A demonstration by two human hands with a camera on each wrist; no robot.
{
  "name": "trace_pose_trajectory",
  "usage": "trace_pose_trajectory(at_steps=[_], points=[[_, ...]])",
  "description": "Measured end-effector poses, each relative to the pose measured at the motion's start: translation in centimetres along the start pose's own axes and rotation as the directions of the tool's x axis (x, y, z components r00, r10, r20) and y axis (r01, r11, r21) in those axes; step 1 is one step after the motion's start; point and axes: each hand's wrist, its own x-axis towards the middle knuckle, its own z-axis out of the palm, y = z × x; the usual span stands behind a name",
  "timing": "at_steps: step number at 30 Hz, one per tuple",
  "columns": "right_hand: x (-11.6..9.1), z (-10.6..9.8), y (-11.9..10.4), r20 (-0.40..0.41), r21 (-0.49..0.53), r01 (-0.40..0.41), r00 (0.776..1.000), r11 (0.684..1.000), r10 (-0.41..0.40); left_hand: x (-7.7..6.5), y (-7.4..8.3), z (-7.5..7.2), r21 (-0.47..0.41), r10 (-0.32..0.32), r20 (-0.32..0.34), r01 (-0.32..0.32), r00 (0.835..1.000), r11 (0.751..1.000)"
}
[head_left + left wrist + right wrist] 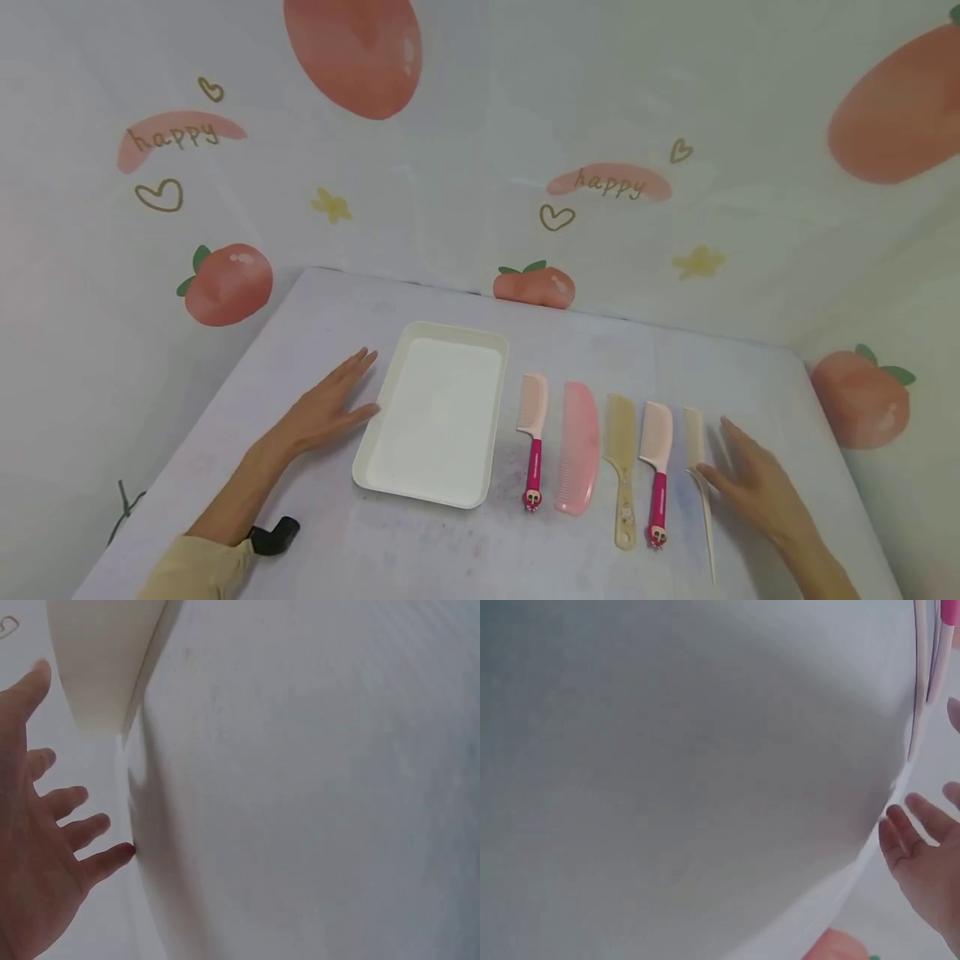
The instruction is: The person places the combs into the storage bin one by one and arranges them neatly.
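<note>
Both hands lie flat with fingers spread on the desk (420, 542) in the head view: the left hand (330, 408) just beside a white tray (420, 492), the right hand (753, 483) touching a white tail comb (697, 458) ending a row of five combs. Left wrist view: the fingers (71, 799) spread beside the tray (97, 667). Right wrist view: spread fingers (922, 832) near the combs' edges (922, 667).

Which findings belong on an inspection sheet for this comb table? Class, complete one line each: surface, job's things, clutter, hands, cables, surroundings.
Surface: pale table, faintly smudged.
Job's things: empty white tray; five combs in a row to its right: pink-handled comb, pink curved comb, beige comb, second pink-handled comb, white tail comb.
Clutter: small black object by the left forearm.
Hands: left hand flat beside the tray; right hand flat, thumb at the tail comb.
Cables: dark wire at the left edge.
Surroundings: peach-print "happy" backdrop.
</note>
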Motion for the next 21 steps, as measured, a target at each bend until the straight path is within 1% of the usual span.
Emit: trace_pose_trajectory(at_steps=[3,6,8,10,13,15,18,21], points=[[0.0,0.0,-0.3,-0.009,-0.010,-0.013,1.000,1.000,0.013,0.2,0.3,0.0,-0.056,-0.013,0.025,0.014,1.000,0.998],[-0.2,0.0,-0.5,-0.019,-0.001,-0.025,0.999,1.000,0.025,0.4,0.6,0.0,-0.134,0.001,0.040,0.004,0.999,0.991],[-0.3,0.1,-0.6,-0.019,0.018,-0.025,1.000,1.000,0.025,0.5,0.7,-0.1,-0.211,0.017,0.049,-0.006,0.999,0.977],[-0.3,0.3,-0.6,-0.022,0.029,-0.025,0.999,0.999,0.026,0.7,0.7,-0.1,-0.284,0.036,0.057,-0.019,0.998,0.959],[-0.3,0.5,-0.8,-0.034,0.054,-0.021,0.999,0.998,0.023,0.8,0.7,-0.1,-0.351,0.066,0.059,-0.041,0.996,0.936],[-0.2,0.7,-1.0,-0.034,0.068,-0.032,0.999,0.997,0.034,0.9,0.7,0.0,-0.370,0.085,0.053,-0.059,0.995,0.927],[-0.1,0.7,-1.3,-0.028,0.084,-0.058,0.998,0.995,0.060,1.0,0.7,0.0,-0.382,0.092,0.047,-0.067,0.995,0.922],[0.2,0.9,-1.4,-0.021,0.090,-0.104,0.994,0.991,0.106,1.0,0.7,0.1,-0.394,0.074,0.046,-0.051,0.996,0.918]])
